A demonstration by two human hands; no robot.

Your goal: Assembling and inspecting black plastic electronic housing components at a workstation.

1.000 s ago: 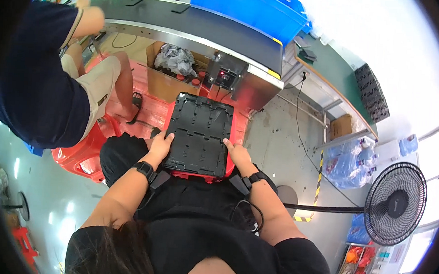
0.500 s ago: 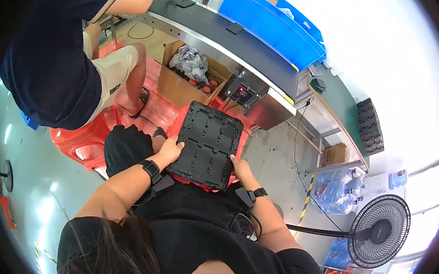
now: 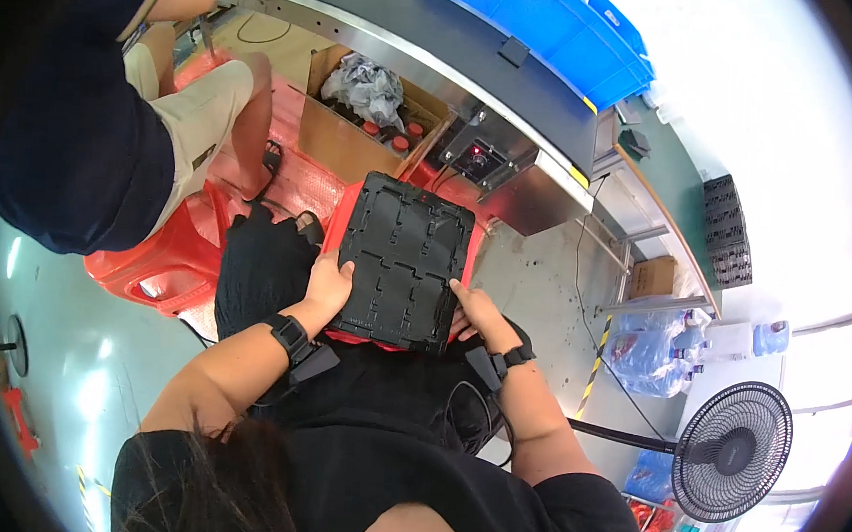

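Observation:
A black moulded plastic tray (image 3: 402, 265) with stepped recesses sits on top of a red stool (image 3: 344, 209) in front of me. My left hand (image 3: 329, 288) grips its left edge, thumb on the top face and the other fingers mostly out of sight. At the lower right edge my right hand (image 3: 478, 314) has its thumb against the rim, with some fingers bent below it. No loose part shows in the tray's recesses.
A conveyor belt (image 3: 438, 35) with flat dark pieces runs across the far side, a control box at its end. A blue bin (image 3: 563, 42) stands behind it. A cardboard box (image 3: 332, 136) holds red-capped bottles. At left is a seated person (image 3: 76, 142); at right, a fan (image 3: 732, 451).
The view has shifted a little. The flat pieces on the belt have moved rightward along it. Both my hands stay at the tray's edges, and the right hand's fingers show more beneath the rim.

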